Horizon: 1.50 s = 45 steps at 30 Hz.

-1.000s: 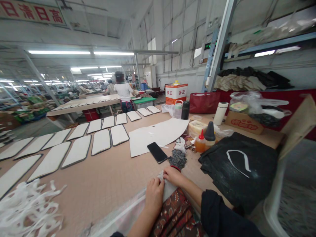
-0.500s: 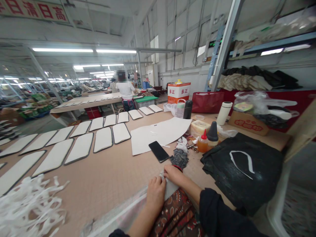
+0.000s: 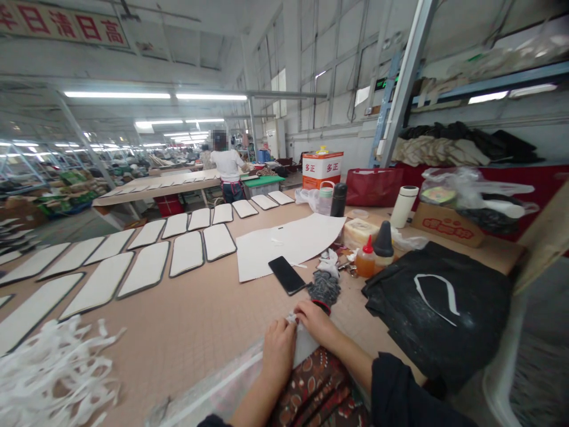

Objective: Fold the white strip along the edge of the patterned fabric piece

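Note:
At the near edge of the table, my left hand (image 3: 279,349) and my right hand (image 3: 315,323) meet with their fingertips together. Both are closed in a pinch around something small and pale that the fingers mostly hide. Under them lies a whitish sheet (image 3: 306,344), with clear plastic (image 3: 231,379) along the table edge to the left. Just beyond my right hand is a grey knitted glove (image 3: 324,287) with a red-edged cuff. A black phone (image 3: 287,274) rests beside the glove, partly on a large white sheet (image 3: 284,240).
Rows of white dark-edged panels (image 3: 186,254) cover the table's left and far parts. White strips (image 3: 57,367) are heaped at the near left. A glue bottle (image 3: 365,261), a flask (image 3: 404,206) and black sheets (image 3: 440,314) are on the right. A person (image 3: 227,166) stands at another table.
The view has shifted slightly. My hands stay pinched together at nearly the same spot, with small finger movements; my right forearm has swung slightly rightward.

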Each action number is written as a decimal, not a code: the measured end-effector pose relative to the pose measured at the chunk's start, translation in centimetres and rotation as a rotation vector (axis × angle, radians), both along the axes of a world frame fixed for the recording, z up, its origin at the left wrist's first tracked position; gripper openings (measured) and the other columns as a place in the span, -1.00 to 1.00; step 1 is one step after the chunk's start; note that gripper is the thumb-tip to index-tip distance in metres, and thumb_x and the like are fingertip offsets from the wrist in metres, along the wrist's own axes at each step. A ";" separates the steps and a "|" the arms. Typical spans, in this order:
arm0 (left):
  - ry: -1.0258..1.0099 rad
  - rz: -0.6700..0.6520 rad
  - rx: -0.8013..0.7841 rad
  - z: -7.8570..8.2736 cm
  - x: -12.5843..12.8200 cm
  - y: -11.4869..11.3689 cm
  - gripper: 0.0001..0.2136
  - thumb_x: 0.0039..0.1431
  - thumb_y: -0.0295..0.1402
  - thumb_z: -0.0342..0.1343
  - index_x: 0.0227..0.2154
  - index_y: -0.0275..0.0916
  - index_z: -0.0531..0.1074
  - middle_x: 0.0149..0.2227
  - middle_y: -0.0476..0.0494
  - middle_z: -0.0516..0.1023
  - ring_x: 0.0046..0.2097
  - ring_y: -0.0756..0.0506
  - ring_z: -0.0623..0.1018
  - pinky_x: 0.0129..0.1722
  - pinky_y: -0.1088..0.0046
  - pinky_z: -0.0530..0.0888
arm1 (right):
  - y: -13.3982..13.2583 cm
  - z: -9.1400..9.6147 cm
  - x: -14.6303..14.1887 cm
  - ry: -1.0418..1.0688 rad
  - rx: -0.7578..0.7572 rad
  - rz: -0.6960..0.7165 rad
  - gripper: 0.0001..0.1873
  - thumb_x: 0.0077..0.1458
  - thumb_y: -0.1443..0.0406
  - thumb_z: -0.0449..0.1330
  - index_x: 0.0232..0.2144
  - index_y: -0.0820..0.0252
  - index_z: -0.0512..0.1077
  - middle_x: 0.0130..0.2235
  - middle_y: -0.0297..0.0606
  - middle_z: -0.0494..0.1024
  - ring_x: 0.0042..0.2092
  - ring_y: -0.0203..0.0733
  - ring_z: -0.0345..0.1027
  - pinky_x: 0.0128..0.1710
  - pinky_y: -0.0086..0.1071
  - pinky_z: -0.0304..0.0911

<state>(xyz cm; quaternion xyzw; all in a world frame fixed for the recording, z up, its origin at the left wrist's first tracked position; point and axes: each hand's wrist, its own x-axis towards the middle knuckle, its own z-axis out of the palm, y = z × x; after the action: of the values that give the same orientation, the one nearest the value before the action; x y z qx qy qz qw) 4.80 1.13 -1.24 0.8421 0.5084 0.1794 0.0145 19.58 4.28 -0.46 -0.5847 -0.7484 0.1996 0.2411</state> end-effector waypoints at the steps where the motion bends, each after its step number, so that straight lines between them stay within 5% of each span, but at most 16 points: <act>1: -0.040 0.026 -0.041 0.1 -0.1 0.1 -0.82 0.17 -0.45 -0.08 -0.26 -0.19 0.41 -0.28 -0.10 0.40 -0.22 -0.07 0.38 -0.21 0.40 0.30 | -0.3 -0.1 0.0 0.012 0.020 0.029 -0.77 0.03 0.46 -0.06 -0.36 0.27 0.38 -0.27 -0.19 0.44 -0.18 -0.24 0.27 -0.15 -0.43 0.13; 6: -0.118 0.058 -0.186 0.5 -1.1 0.3 -0.87 0.14 -0.42 -0.02 -0.37 -0.21 0.43 -0.31 -0.06 0.41 -0.21 -0.04 0.39 -0.20 0.47 0.29 | -1.4 -0.3 -0.2 -0.046 0.031 0.121 -0.72 0.06 0.48 -0.09 -0.34 0.28 0.42 -0.26 -0.16 0.44 -0.17 -0.21 0.27 -0.15 -0.40 0.15; 16: 0.195 -0.170 -0.033 1.1 -3.1 -0.8 -0.85 0.18 -0.47 -0.06 -0.29 -0.22 0.41 -0.27 -0.10 0.40 -0.23 -0.07 0.36 -0.23 0.40 0.35 | -4.3 0.7 -0.6 -0.332 0.179 0.321 -0.78 0.10 0.43 -0.04 -0.27 0.25 0.39 -0.21 -0.15 0.43 -0.13 -0.12 0.21 -0.13 -0.32 0.14; 26: 0.223 -0.136 -0.163 2.2 -11.0 -3.4 -0.83 0.19 -0.45 -0.08 -0.30 -0.17 0.41 -0.27 -0.08 0.41 -0.22 -0.05 0.35 -0.24 0.46 0.26 | -5.0 2.3 -0.8 -0.434 0.107 0.366 -0.71 0.05 0.45 0.00 -0.17 0.22 0.36 -0.15 -0.09 0.41 -0.09 -0.07 0.20 -0.16 -0.30 0.16; 34: 0.065 0.024 -0.430 3.7 -17.1 -4.7 -0.81 0.11 -0.40 -0.09 -0.33 -0.16 0.44 -0.27 -0.04 0.44 -0.19 -0.04 0.38 -0.17 0.48 0.27 | -4.8 2.8 -0.7 -0.467 0.080 0.373 -0.70 0.03 0.43 0.02 -0.15 0.23 0.38 -0.13 -0.06 0.41 -0.09 -0.03 0.22 -0.17 -0.29 0.14; 39: -0.001 0.105 -0.501 4.0 -17.1 -4.0 -0.85 -0.01 -0.42 -0.03 -0.42 -0.22 0.44 -0.33 -0.03 0.47 -0.24 -0.02 0.40 -0.21 0.50 0.28 | -4.7 3.7 -5.9 -0.541 0.070 0.357 -0.80 0.02 0.47 0.02 -0.39 0.31 0.45 -0.27 -0.01 0.45 -0.21 -0.04 0.28 -0.26 -0.27 0.14; 45: 0.044 0.045 -0.327 3.1 -17.3 -4.9 -0.84 0.10 -0.41 -0.07 -0.40 -0.22 0.42 -0.33 -0.04 0.44 -0.23 -0.03 0.38 -0.21 0.49 0.26 | -6.0 1.3 -12.8 -0.441 0.225 0.483 -0.90 0.08 0.38 0.07 -0.38 0.21 0.39 -0.30 -0.21 0.42 -0.21 -0.14 0.26 -0.34 -0.35 0.12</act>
<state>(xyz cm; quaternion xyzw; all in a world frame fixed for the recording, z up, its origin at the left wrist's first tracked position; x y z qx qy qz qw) -12.52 -3.82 1.86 0.8207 0.5497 0.0761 0.1363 6.82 -1.72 0.85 -0.3895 -0.9166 0.0362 0.0825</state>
